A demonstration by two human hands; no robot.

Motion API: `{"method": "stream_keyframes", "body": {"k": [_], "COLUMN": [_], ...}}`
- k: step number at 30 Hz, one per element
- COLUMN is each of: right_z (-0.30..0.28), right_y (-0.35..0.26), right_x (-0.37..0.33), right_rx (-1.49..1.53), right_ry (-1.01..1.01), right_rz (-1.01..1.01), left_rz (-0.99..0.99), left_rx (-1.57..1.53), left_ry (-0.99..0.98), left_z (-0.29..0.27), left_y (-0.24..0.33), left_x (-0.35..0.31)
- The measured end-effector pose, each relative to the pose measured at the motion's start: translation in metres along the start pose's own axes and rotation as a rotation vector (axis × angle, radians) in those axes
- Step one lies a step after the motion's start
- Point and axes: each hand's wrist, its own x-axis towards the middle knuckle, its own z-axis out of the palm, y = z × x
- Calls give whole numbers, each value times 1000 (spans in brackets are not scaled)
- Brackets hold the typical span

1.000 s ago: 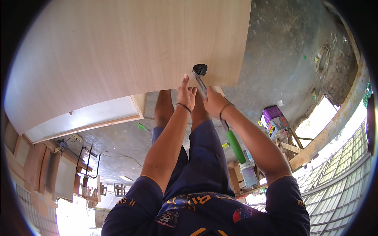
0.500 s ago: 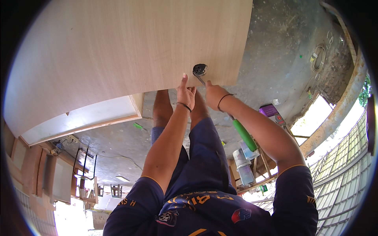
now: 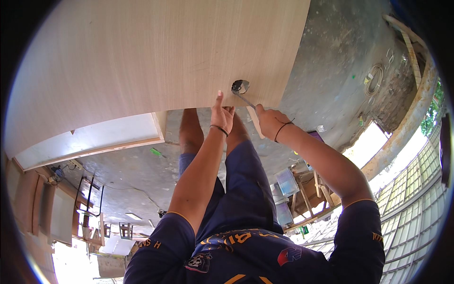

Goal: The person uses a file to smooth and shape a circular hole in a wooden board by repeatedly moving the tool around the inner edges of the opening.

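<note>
A large pale wood-grain board (image 3: 165, 57) spreads before me, with a dark-rimmed round hole (image 3: 244, 86) near its near right corner. My left hand (image 3: 222, 116) holds the near edge just left of the hole, thumb on top and fingers partly hidden below. My right hand (image 3: 273, 124) is closed around a long grey metal file-like tool (image 3: 247, 101). Its tip rests at the left rim of the hole. The rest of the tool, behind my right hand and forearm, is hidden.
A white panel with a wooden rim (image 3: 99, 140) lies under the board at left. Coiled cable (image 3: 373, 80) lies on the grey concrete floor (image 3: 331, 61) at right. Clear plastic boxes (image 3: 286, 183) stand near my right side, and a small green item (image 3: 156, 152) lies by my leg.
My right hand has moved right and slightly down, baring more of the tool's shaft. The green handle seen below my forearm is now hidden. My left hand keeps its hold.
</note>
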Motion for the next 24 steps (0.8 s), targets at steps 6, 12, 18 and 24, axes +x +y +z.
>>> {"method": "stream_keyframes", "body": {"k": [6, 12, 18, 24], "right_z": [13, -1, 32, 44], "right_y": [7, 12, 13, 15], "right_x": [18, 19, -25, -16], "right_rx": [-4, 220, 731, 671], "right_ry": [66, 120, 164, 156], "right_rz": [-46, 8, 183, 152], "left_rz": [39, 98, 104, 33], "left_rx": [32, 100, 20, 10], "left_ry": [-35, 4, 28, 19], "left_z": [-3, -8, 4, 2], "left_y": [-8, -19, -40, -36], "left_x": [3, 10, 12, 14]}}
